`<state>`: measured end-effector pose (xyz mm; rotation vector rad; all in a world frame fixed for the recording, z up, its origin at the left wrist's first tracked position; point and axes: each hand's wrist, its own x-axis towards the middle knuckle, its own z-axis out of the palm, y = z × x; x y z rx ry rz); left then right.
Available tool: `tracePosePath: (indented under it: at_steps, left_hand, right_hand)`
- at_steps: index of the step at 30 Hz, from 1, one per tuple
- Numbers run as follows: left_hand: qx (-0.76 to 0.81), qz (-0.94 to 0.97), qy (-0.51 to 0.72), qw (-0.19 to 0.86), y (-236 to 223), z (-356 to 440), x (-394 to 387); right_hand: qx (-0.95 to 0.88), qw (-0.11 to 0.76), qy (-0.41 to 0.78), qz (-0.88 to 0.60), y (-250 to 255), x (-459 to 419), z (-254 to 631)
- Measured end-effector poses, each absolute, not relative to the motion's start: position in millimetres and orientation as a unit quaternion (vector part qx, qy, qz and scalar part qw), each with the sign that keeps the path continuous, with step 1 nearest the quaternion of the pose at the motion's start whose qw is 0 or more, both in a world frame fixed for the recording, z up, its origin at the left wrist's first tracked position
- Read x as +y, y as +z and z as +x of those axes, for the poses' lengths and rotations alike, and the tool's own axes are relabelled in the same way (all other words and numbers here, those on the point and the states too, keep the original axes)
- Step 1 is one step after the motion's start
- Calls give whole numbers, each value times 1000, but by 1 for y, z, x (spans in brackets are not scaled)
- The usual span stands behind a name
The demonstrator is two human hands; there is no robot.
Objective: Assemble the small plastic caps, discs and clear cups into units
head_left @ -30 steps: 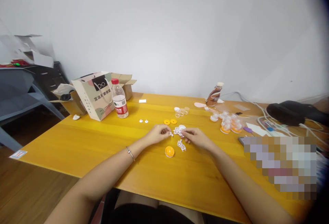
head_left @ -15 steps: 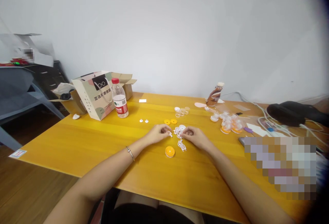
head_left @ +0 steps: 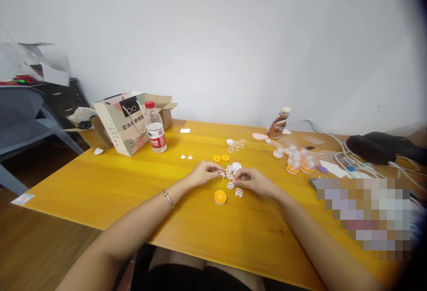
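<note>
My left hand [head_left: 207, 171] pinches a small white plastic piece [head_left: 222, 174] at its fingertips. Opposite it, my right hand [head_left: 251, 180] has thumb and fingers closed on a flat white openwork piece [head_left: 230, 185], held low over the table. Between the hands lie several more white openwork pieces [head_left: 228, 170] and a white round part [head_left: 236, 166]. One separate openwork piece [head_left: 239, 192] rests just below my right hand. Nearer me sits a round orange-and-white part [head_left: 220, 196]. Two flat yellow discs [head_left: 221, 158] lie beyond my left hand.
Clear plastic cups [head_left: 236, 145] stand farther back. Two small white pegs [head_left: 187, 157] lie left. A water bottle [head_left: 156, 137] and paper bag [head_left: 123, 126] stand at far left. To the right are orange-and-clear assemblies [head_left: 296, 159], a brown bottle [head_left: 278, 124] and cables [head_left: 343, 157].
My right hand has moved slightly right and toward me, fingers on an openwork piece. The white pieces between the hands are more spread out. My left hand has barely moved.
</note>
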<state>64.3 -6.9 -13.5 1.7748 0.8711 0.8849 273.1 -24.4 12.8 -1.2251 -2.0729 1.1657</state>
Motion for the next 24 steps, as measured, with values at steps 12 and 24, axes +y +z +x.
tracePosePath:
  at_steps: [12,24]
  left_hand:
    - [351,860,312,201,-5,71,-11]
    - [355,909,217,27,-8,70,-14]
  right_hand:
    - [-615,458,431,-476,9,-15,268]
    - [-598,468,462,-457,2,-15,263]
